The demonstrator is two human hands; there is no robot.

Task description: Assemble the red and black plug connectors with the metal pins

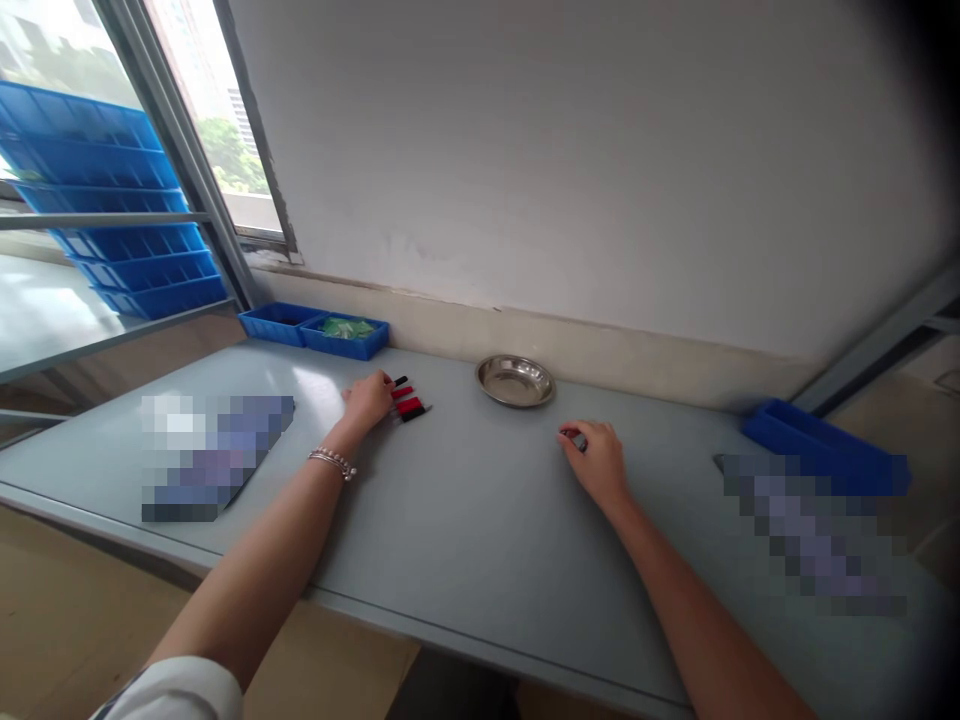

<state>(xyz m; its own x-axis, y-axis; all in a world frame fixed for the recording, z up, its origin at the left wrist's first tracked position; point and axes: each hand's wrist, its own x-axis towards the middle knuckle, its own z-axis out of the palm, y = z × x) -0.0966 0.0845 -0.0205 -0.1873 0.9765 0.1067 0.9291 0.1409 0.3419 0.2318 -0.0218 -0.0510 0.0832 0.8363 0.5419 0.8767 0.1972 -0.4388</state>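
Towards the back left of the table, my left hand (pixel 369 398) wears a beaded bracelet and has its fingers closed around the near end of a short black pen-like stick (pixel 401 381). Beside it, in a row, lie red pen-like sticks (pixel 409 405) and another black one (pixel 413 413) with a thin pale tip; their left ends are partly behind my hand. My right hand (pixel 598 460) is held over the table, right of centre, with fingers curled round something small and dark, too hidden to name. Between and beyond both hands sits a round, shallow metal dish (pixel 514 382).
Two blue bins (pixel 345 340) stand at the back left, one with green packaging inside. A blurred-out flat item (pixel 217 460) lies left, another (pixel 810 530) right, near a blue bin (pixel 817 440). Stacked blue bins (pixel 150 240) fill a side shelf. A wall closes the back.
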